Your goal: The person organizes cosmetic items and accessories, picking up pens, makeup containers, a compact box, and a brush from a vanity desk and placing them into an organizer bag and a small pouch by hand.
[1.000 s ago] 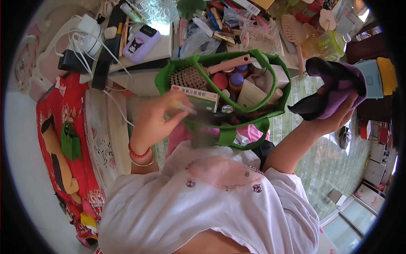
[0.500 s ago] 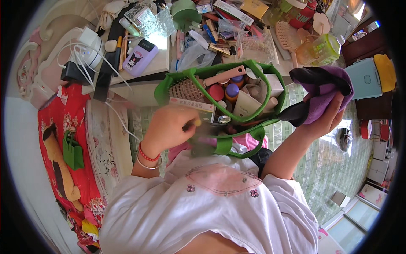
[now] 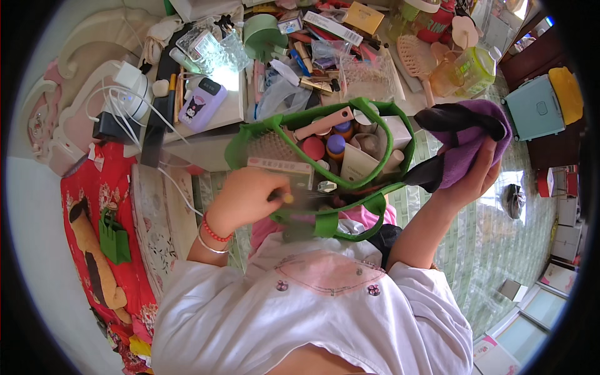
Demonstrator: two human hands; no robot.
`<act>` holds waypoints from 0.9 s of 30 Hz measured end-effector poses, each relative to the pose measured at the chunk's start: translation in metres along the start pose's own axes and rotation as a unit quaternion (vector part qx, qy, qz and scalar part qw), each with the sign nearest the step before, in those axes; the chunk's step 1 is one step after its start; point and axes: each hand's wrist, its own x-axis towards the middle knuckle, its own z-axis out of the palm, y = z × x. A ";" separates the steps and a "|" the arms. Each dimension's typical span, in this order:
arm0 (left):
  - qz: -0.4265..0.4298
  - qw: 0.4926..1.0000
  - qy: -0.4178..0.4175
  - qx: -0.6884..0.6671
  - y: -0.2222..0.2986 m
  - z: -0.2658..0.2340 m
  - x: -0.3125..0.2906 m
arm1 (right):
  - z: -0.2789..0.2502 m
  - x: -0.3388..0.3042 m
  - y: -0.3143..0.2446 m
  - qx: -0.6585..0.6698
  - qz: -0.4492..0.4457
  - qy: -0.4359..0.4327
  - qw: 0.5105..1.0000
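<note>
A green felt tote bag [image 3: 392, 187] stands at my front, packed with toiletries. Inside it are a pink-handled hairbrush [image 3: 267, 145], a flat white box [image 3: 284, 165], a bottle with a purple cap [image 3: 335, 144], a red round lid [image 3: 314, 148] and a cream-coloured tube [image 3: 359, 164]. My left hand [image 3: 250, 195] is at the bag's near left side, fingers curled closed; a blurred patch beside the fingertips hides what they hold, if anything. Off the bag's right side, my right hand [image 3: 478, 172] grips a purple and black cloth [image 3: 465, 139], whose dark end hangs toward the bag.
Beyond the bag, a cluttered table holds a purple power bank [image 3: 203, 104], a green cup [image 3: 265, 37], a pink hairbrush [image 3: 415, 57] and a yellow-green bottle [image 3: 480, 70]. White cables [image 3: 127, 106] trail at the left. A small green bag [image 3: 114, 240] lies on red bedding.
The whole view has shifted slightly. My left hand stays curled at the bag's near left side, and my right hand keeps the cloth beside the bag.
</note>
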 end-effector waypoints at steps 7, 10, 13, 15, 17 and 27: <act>0.185 0.982 -0.041 0.004 0.003 -0.040 0.035 | -0.006 0.002 -0.004 0.008 -0.007 0.036 0.999; 0.175 0.979 0.087 0.065 0.003 -0.064 0.096 | -0.008 0.003 0.000 0.009 -0.002 0.057 0.998; 0.135 0.922 0.280 0.231 -0.021 -0.077 0.180 | -0.005 0.000 -0.001 -0.006 0.012 0.054 0.998; 0.097 0.933 0.213 0.272 -0.031 -0.086 0.221 | -0.006 0.000 -0.005 -0.002 0.006 0.047 0.999; 0.098 0.939 0.193 0.266 -0.042 -0.084 0.241 | -0.008 0.000 -0.007 -0.004 0.003 0.049 0.999; 0.154 0.910 0.021 0.384 -0.044 -0.090 0.278 | -0.019 0.004 -0.003 0.047 0.035 0.059 0.997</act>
